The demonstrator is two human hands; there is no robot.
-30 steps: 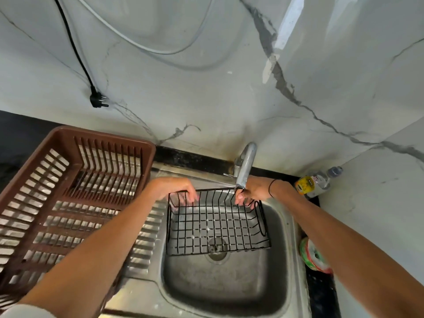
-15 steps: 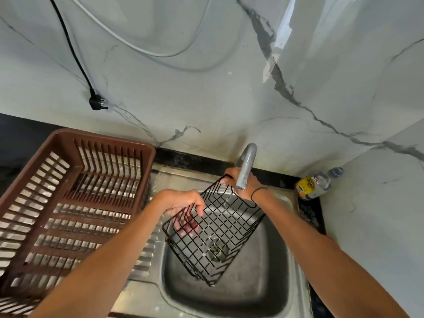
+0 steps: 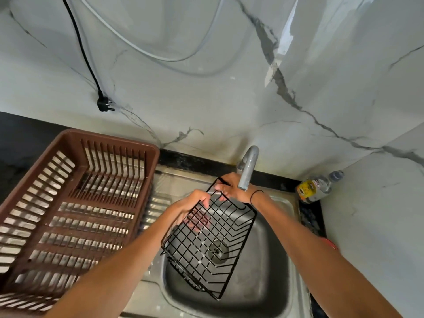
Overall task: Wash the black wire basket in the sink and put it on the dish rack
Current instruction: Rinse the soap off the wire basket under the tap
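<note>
Head view: the black wire basket [image 3: 207,244] is tilted over the steel sink [image 3: 263,292], its far corner raised toward the tap [image 3: 247,168] and its near corner low over the bowl, above the drain. The left hand [image 3: 195,204] curls its fingers over the basket's left rim; some fingers show blurred through the mesh. The right hand [image 3: 231,187] pinches the far corner just under the spout, which hides part of it. Whether water runs cannot be made out. The brown dish rack [image 3: 75,143] sits on the counter just left of the sink, its right wall close to the left forearm; its near edge is cut off by the frame. A bottle [image 3: 319,188] lies in the back right corner, well apart from the basket
</note>
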